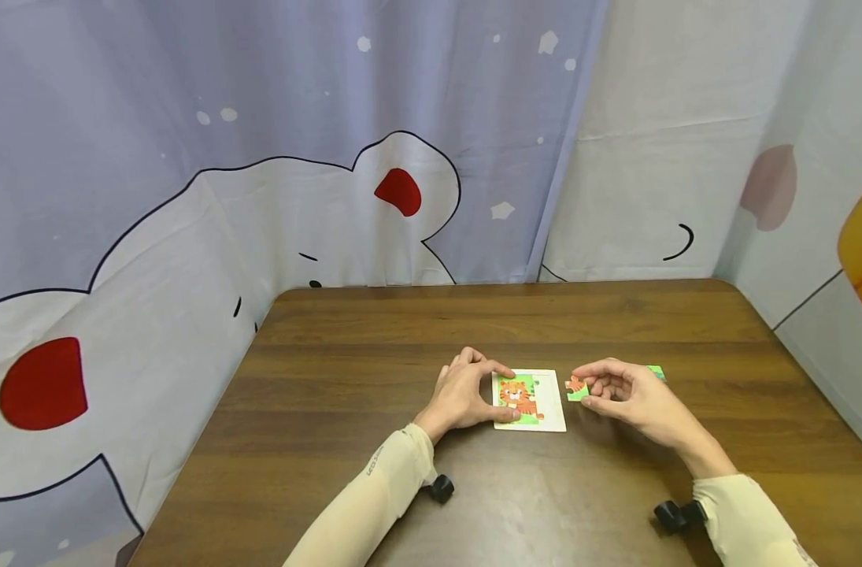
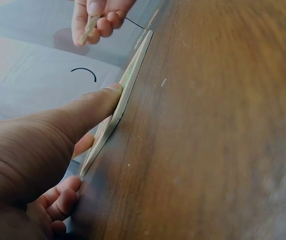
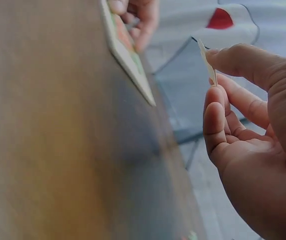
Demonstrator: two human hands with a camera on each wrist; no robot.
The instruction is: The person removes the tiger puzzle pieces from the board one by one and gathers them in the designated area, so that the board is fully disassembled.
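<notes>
A white square puzzle board (image 1: 554, 402) lies on the table with a tiger picture (image 1: 517, 398) filling its left part. My left hand (image 1: 467, 391) reaches over the board's left side, its outstretched thumb and index finger pressing on it near the front and back edges. In the left wrist view, the thumb lies across the board's rim (image 2: 141, 52). My right hand (image 1: 632, 394) pinches a puzzle piece (image 1: 576, 391), green and orange with stripes, between thumb and fingers. That piece is just right of the board; the right wrist view shows it edge-on (image 3: 206, 60), raised above the table.
Another green puzzle piece (image 1: 657, 372) lies behind the right hand, partly hidden by it. The brown wooden table (image 1: 374, 346) ends at a patterned curtain (image 1: 260, 220) at the back, with another curtain (image 1: 813, 260) along the right.
</notes>
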